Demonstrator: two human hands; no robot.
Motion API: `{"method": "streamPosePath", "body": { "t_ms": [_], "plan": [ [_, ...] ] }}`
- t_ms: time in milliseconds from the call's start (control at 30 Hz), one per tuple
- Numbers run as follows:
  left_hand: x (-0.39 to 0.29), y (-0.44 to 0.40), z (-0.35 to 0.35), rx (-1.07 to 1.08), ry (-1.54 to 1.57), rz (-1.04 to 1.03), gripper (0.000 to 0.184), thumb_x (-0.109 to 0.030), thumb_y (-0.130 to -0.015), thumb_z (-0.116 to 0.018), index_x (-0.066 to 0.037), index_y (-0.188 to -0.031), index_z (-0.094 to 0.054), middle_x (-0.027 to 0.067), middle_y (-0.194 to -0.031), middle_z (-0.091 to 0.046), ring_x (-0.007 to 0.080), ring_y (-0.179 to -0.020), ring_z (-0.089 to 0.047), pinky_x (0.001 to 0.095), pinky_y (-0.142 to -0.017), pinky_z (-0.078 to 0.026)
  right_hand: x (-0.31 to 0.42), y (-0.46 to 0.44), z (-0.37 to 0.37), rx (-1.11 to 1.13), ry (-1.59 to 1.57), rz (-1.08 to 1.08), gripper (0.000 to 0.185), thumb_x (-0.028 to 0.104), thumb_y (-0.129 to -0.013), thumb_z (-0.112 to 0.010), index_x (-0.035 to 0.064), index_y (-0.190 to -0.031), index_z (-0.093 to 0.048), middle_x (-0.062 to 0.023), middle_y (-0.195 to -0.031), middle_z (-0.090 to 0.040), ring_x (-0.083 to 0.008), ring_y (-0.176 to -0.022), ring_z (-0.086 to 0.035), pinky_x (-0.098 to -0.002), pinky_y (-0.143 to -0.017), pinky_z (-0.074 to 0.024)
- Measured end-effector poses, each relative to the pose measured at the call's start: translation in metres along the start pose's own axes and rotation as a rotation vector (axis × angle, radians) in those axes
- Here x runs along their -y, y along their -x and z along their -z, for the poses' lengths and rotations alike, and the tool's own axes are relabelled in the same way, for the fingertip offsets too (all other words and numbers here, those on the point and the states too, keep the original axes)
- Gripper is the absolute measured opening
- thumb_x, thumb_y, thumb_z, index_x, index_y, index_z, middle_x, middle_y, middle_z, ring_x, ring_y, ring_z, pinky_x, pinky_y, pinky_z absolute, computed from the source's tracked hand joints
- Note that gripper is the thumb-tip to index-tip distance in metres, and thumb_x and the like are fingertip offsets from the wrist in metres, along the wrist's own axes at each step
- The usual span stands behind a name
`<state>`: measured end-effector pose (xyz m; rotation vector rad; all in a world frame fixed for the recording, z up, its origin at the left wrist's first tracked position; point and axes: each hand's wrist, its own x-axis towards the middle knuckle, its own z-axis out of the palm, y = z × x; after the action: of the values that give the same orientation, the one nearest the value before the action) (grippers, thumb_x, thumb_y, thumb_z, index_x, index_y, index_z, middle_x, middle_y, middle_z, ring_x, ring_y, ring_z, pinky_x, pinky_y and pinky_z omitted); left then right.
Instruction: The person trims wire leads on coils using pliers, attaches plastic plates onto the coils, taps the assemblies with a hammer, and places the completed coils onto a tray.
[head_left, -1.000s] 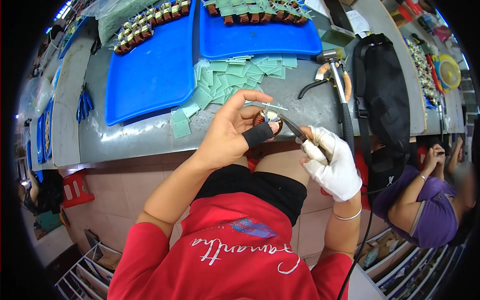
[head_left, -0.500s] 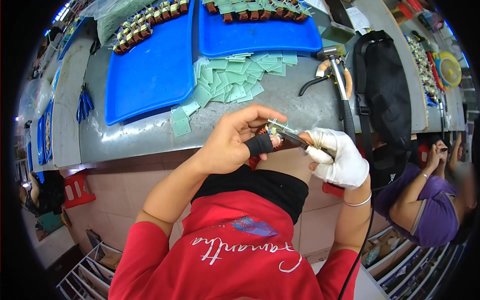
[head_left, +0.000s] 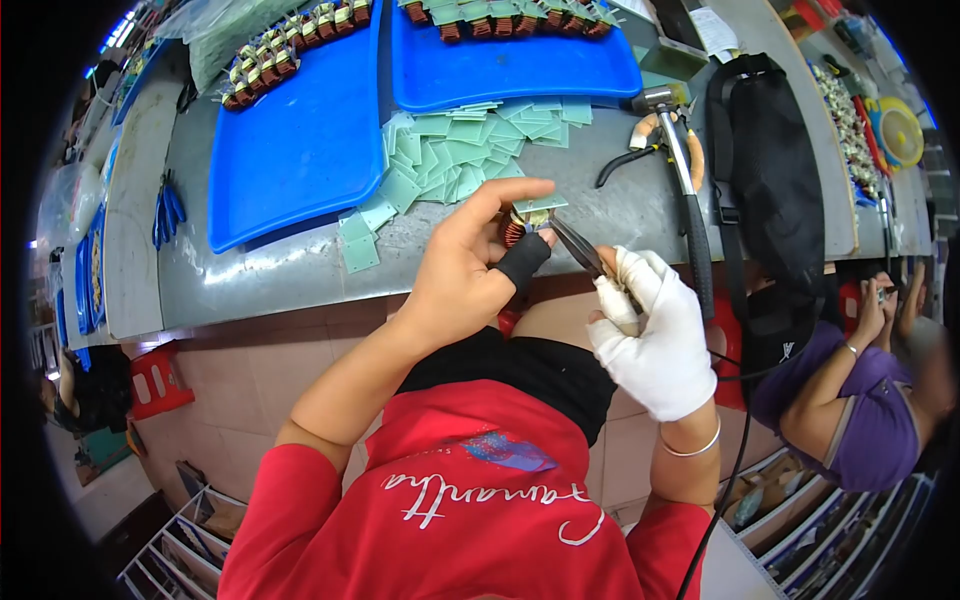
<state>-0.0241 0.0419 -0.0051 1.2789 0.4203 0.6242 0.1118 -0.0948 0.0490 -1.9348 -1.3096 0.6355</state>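
Observation:
My left hand [head_left: 465,255], bare with a black band on the thumb, is closed around a copper-wire coil [head_left: 514,229]. A pale green plate [head_left: 541,203] sits on top of the coil, under my stretched index finger. In my right hand [head_left: 660,340], which wears a white glove with some fingertips bare, are dark-jawed pliers [head_left: 577,246]. Their tips are close to the edge of the plate and the coil; whether they grip a wire is too small to tell. My gloved fingers hide the plier handles.
Loose green plates [head_left: 440,160] lie piled before two blue trays [head_left: 290,170] holding rows of coils [head_left: 262,72]. To the right are a hammer [head_left: 690,180], black-handled pliers [head_left: 625,165] and a black bag [head_left: 768,160]. A co-worker in purple [head_left: 850,410] sits at right.
My left hand has raised and tilted the coil, so the green plate now lies flatter. My right hand has turned, its wrist lower, with the pliers angled more steeply upward.

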Motion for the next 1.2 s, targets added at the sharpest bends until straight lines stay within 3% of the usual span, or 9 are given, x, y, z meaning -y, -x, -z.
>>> {"method": "streamPosePath", "body": {
  "t_ms": [167,300,567,800,867,1033,1100,1167,1200],
  "plan": [
    [-0.002,0.001,-0.006,-0.141,-0.368,-0.13,0.034,0.001,-0.084,-0.066,-0.003,-0.118,-0.062,0.0065,-0.094,-0.061,0.0109,-0.077,-0.054,0.0236,-0.064,-0.049,0.012,0.001,-0.009,-0.08,0.171,-0.024,0.045,0.008,-0.069,-0.068,0.0042,-0.113,-0.059,-0.015,-0.088,-0.057,-0.0345,-0.083,-0.059,-0.0428,-0.07,-0.0496],
    [0.0,0.001,-0.007,-0.155,-0.418,-0.173,0.034,0.001,-0.082,-0.067,-0.004,-0.116,-0.063,0.0104,-0.098,-0.064,0.0122,-0.074,-0.056,0.0251,-0.064,-0.05,0.019,0.001,-0.01,-0.065,0.282,-0.033,0.05,0.012,-0.069,-0.07,0.0063,-0.117,-0.056,-0.0141,-0.089,-0.056,-0.0338,-0.085,-0.059,-0.0441,-0.069,-0.0495],
    [0.005,-0.001,-0.01,-0.164,-0.623,-0.358,0.039,0.006,-0.078,-0.065,-0.003,-0.116,-0.062,0.0142,-0.099,-0.065,0.024,-0.073,-0.062,0.0309,-0.065,-0.051,0.019,-0.001,-0.007,-0.023,0.42,-0.057,0.05,0.015,-0.071,-0.069,0.0076,-0.119,-0.056,-0.014,-0.089,-0.056,-0.0328,-0.084,-0.06,-0.0437,-0.068,-0.0505],
    [0.002,0.004,-0.007,-0.126,-0.691,-0.284,0.04,0.008,-0.076,-0.063,-0.003,-0.114,-0.062,0.0161,-0.096,-0.064,0.0261,-0.073,-0.062,0.0333,-0.064,-0.05,0.007,0.001,-0.014,-0.06,0.572,0.018,0.044,0.014,-0.075,-0.065,0.0104,-0.117,-0.057,-0.0119,-0.083,-0.057,-0.031,-0.077,-0.06,-0.0422,-0.064,-0.0514],
    [0.003,0.003,-0.007,-0.102,-0.704,-0.301,0.041,0.008,-0.076,-0.063,-0.003,-0.116,-0.062,0.0136,-0.094,-0.064,0.0211,-0.072,-0.061,0.0307,-0.063,-0.049,0.007,0.001,-0.012,-0.066,0.574,0.023,0.042,0.013,-0.075,-0.064,0.0106,-0.116,-0.058,-0.0121,-0.082,-0.056,-0.0309,-0.076,-0.059,-0.0418,-0.064,-0.051],
    [-0.002,-0.001,-0.006,-0.024,-0.288,-0.04,0.038,0.003,-0.081,-0.066,-0.002,-0.119,-0.061,0.0055,-0.088,-0.062,0.0119,-0.074,-0.058,0.0253,-0.065,-0.048,-0.005,-0.001,0.007,-0.05,0.383,0.122,0.036,0.009,-0.073,-0.064,0.0109,-0.11,-0.061,-0.0124,-0.081,-0.054,-0.0317,-0.076,-0.057,-0.0419,-0.067,-0.0476],
    [-0.009,-0.001,-0.004,0.021,-0.123,0.023,0.038,0.001,-0.083,-0.067,-0.002,-0.12,-0.06,0.003,-0.086,-0.06,0.0095,-0.074,-0.057,0.0238,-0.066,-0.048,-0.01,-0.005,0.016,-0.006,0.267,0.207,0.043,-0.003,-0.07,-0.058,0.0044,-0.112,-0.062,-0.0137,-0.08,-0.052,-0.0316,-0.072,-0.054,-0.0382,-0.064,-0.0452],
    [-0.02,-0.001,-0.004,0.078,0.028,0.228,0.04,-0.001,-0.085,-0.068,-0.002,-0.123,-0.058,0.0013,-0.085,-0.059,0.009,-0.075,-0.057,0.0229,-0.069,-0.048,-0.02,-0.008,0.019,0.037,0.199,0.198,0.041,-0.004,-0.07,-0.057,0.0011,-0.11,-0.061,-0.013,-0.079,-0.051,-0.0299,-0.07,-0.052,-0.0355,-0.065,-0.0447],
    [-0.019,0.0,-0.004,0.078,0.027,0.227,0.04,-0.001,-0.085,-0.068,-0.002,-0.123,-0.058,0.0013,-0.085,-0.059,0.009,-0.075,-0.057,0.0229,-0.069,-0.048,-0.023,-0.01,0.021,0.071,0.103,0.214,0.039,-0.004,-0.07,-0.057,-0.0006,-0.109,-0.061,-0.0132,-0.079,-0.051,-0.0288,-0.069,-0.052,-0.0339,-0.065,-0.0447]
  ]
}}
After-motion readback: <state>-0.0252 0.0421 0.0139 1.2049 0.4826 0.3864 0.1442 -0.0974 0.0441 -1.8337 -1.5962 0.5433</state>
